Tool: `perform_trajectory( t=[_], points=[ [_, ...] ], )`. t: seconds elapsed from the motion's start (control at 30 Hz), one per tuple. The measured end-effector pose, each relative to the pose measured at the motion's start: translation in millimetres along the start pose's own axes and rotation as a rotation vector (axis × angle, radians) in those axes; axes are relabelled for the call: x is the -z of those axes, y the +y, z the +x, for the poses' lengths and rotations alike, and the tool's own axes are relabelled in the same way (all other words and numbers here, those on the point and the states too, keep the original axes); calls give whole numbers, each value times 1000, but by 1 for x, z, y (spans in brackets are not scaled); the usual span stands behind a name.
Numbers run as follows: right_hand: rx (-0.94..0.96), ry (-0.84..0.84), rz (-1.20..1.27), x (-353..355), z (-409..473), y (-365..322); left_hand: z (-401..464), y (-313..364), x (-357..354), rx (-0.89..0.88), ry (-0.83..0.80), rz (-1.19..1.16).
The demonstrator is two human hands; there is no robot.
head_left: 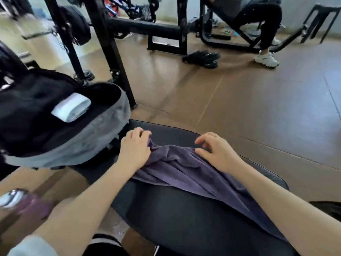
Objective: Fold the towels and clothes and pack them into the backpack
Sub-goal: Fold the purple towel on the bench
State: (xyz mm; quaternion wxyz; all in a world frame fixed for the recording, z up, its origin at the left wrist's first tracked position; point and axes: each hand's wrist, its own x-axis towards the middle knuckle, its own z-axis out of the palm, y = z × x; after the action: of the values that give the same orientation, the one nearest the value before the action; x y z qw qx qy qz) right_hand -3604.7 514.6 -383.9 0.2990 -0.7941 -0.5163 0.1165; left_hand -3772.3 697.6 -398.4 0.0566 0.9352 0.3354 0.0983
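A crumpled purple towel (186,172) lies across the black padded bench (180,218) in front of me. My left hand (135,146) grips the towel's far left corner with curled fingers. My right hand (215,152) rests on the towel's far right part, its thumb on the cloth and its fingers loosely bent above it. To the left stands an open black and grey backpack (77,143). A folded white towel (72,107) lies inside its opening.
Black gym machine frames (110,58) rise behind the backpack. A seated person's legs and white shoe (266,59) are at the far right, with black weight plates (201,57) on the brown floor. A blurred purple object (31,206) lies at lower left.
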Motion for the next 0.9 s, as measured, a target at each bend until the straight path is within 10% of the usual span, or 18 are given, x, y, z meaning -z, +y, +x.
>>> perform_trajectory(
  t=[0.23,0.37,0.53,0.77,0.9],
  points=[
    [-190,-150,-182,-25,-44,45,-11,22,-37,-63,-207,66],
    [-294,98,-166,-34,-35,46,-9,21,-36,45,-164,28],
    [-364,-41,-339,-31,-10,56,-9,12,-10,-35,-4,-307],
    [-347,287,234,-2,-6,50,-13,2,24,-136,-296,-559],
    [-354,111,591,32,-17,46,-13,-2,36,-139,-493,-497]
  ],
)
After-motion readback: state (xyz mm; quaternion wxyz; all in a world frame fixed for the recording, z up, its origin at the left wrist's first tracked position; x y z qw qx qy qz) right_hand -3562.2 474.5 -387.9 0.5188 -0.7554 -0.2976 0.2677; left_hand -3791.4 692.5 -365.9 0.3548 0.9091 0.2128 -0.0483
